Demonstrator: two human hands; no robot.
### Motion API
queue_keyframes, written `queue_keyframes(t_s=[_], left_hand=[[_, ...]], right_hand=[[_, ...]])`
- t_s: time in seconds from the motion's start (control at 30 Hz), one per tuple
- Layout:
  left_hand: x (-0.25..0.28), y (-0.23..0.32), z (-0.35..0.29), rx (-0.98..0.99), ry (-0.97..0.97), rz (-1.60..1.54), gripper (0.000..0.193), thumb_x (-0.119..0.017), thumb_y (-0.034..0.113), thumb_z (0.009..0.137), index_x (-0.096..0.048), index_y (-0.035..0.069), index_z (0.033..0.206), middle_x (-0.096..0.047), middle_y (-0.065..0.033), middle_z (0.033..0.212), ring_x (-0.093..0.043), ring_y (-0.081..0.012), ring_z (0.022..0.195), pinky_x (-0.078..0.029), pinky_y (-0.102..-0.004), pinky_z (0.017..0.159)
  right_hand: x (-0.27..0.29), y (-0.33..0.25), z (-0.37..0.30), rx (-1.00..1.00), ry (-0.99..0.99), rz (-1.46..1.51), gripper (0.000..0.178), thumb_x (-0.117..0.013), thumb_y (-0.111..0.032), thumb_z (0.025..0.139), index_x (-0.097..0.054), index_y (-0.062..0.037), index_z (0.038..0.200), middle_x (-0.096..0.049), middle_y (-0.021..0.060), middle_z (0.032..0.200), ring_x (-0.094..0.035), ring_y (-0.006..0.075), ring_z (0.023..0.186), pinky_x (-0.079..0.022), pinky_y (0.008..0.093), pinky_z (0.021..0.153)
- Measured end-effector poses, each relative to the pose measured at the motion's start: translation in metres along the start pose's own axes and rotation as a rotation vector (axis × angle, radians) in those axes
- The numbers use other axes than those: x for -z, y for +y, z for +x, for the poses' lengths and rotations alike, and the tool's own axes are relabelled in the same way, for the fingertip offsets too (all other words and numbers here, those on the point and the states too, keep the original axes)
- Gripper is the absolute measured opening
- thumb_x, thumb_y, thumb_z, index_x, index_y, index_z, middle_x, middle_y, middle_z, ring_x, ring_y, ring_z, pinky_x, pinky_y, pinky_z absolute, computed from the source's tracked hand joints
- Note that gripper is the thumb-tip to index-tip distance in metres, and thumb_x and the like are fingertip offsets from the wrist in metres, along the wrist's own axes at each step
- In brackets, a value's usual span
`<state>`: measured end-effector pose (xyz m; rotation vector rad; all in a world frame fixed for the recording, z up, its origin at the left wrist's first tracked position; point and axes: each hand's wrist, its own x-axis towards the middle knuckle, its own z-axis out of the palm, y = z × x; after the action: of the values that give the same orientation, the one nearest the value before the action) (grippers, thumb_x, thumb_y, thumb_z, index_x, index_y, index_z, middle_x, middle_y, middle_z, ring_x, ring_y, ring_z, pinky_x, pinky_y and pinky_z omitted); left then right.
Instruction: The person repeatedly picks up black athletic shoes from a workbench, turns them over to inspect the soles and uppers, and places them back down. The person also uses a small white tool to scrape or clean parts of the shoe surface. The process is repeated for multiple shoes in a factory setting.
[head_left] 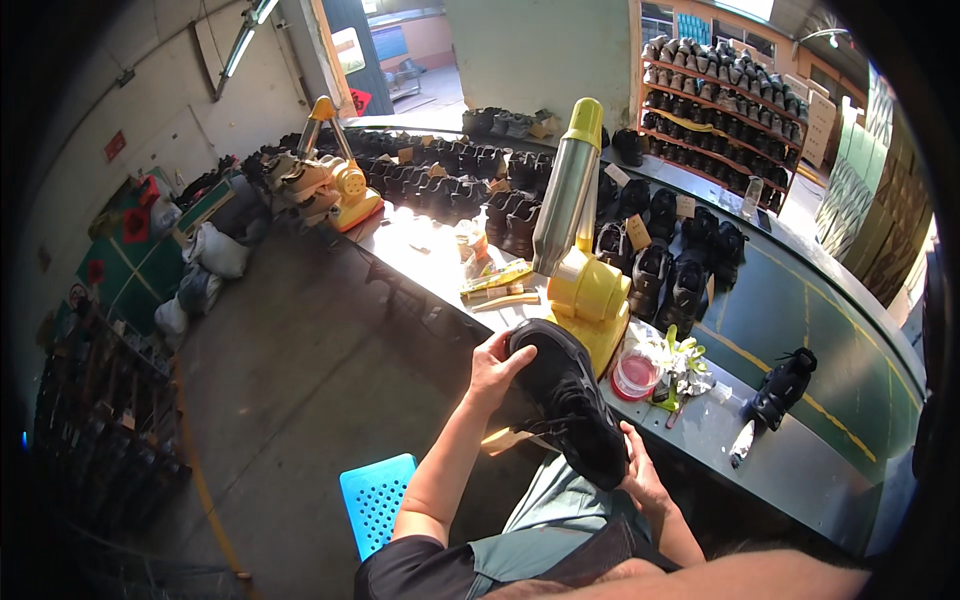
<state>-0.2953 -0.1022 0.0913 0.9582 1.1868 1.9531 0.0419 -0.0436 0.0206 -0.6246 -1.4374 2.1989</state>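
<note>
A black lace-up shoe with a rounded toe (570, 400) is held above the lap, in front of the grey metal bench (790, 490) and near the yellow machine with a silver metal column (590, 290). Its upper end is pinched by the left hand (493, 372), the thumb laid over the near side. Its lower end is touched along the side by the right hand (645, 477); whether the fingers there are spread or pressed together cannot be told, being partly hidden. The step in hand is judged to be steadying the shoe; for any turn, two firm, matched grips would be needed.
</note>
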Motion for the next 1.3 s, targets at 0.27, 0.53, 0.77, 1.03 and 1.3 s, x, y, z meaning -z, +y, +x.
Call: queue_keyframes(t_s=[0.27, 0.53, 0.77, 1.03, 1.3], left_hand=[[0.031, 0.010, 0.003, -0.064, 0.109, -0.091, 0.040, -0.077, 0.016, 0.099, -0.065, 0.000, 0.133, -0.074, -0.0053, 0.115, -0.071, -0.0113, 0.099, -0.057, -0.0240, 0.084], [0.079, 0.017, -0.005, -0.199, 0.200, -0.278, 0.036, -0.072, 0.018, 0.104, -0.061, 0.003, 0.134, -0.072, -0.0084, 0.125, -0.071, -0.0195, 0.115, -0.058, -0.0367, 0.101], [0.077, 0.029, -0.022, -0.208, 0.247, -0.315, 0.037, -0.074, 0.015, 0.102, -0.059, 0.006, 0.135, -0.070, -0.0084, 0.126, -0.070, -0.0203, 0.115, -0.059, -0.0373, 0.100], [0.026, 0.012, -0.025, -0.125, 0.166, -0.270, 0.048, -0.080, 0.017, 0.098, -0.058, 0.002, 0.138, -0.070, -0.0102, 0.127, -0.071, -0.0234, 0.115, -0.059, -0.0408, 0.101], [-0.014, -0.005, -0.013, -0.001, 0.126, -0.237, 0.042, -0.080, 0.009, 0.095, -0.060, 0.003, 0.132, -0.072, -0.0071, 0.118, -0.071, -0.0173, 0.105, -0.060, -0.0321, 0.091]], right_hand=[[-0.014, -0.054, 0.035, 0.096, 0.005, -0.150, 0.106, -0.085, -0.007, 0.070, -0.032, -0.0023, 0.162, -0.050, 0.0102, 0.150, -0.054, 0.0226, 0.135, -0.055, 0.0331, 0.099], [-0.021, -0.086, 0.118, 0.266, -0.060, -0.322, 0.092, -0.093, -0.009, 0.070, -0.048, -0.0029, 0.150, -0.039, 0.0068, 0.158, -0.049, 0.0193, 0.140, -0.042, 0.0318, 0.114], [-0.030, -0.133, 0.136, 0.231, -0.083, -0.273, 0.075, -0.090, -0.014, 0.072, -0.058, -0.0017, 0.138, -0.040, 0.0129, 0.160, -0.055, 0.0169, 0.127, -0.047, 0.0268, 0.102], [0.027, -0.140, 0.112, 0.394, 0.049, -0.266, 0.069, -0.089, -0.036, 0.076, -0.062, -0.0042, 0.131, -0.052, 0.0189, 0.154, -0.059, 0.0244, 0.127, -0.045, 0.0395, 0.112], [0.080, -0.120, 0.076, 0.388, 0.146, -0.213, 0.065, -0.087, -0.034, 0.076, -0.064, -0.0028, 0.128, -0.047, 0.0173, 0.159, -0.051, 0.0262, 0.136, -0.035, 0.0408, 0.119]])
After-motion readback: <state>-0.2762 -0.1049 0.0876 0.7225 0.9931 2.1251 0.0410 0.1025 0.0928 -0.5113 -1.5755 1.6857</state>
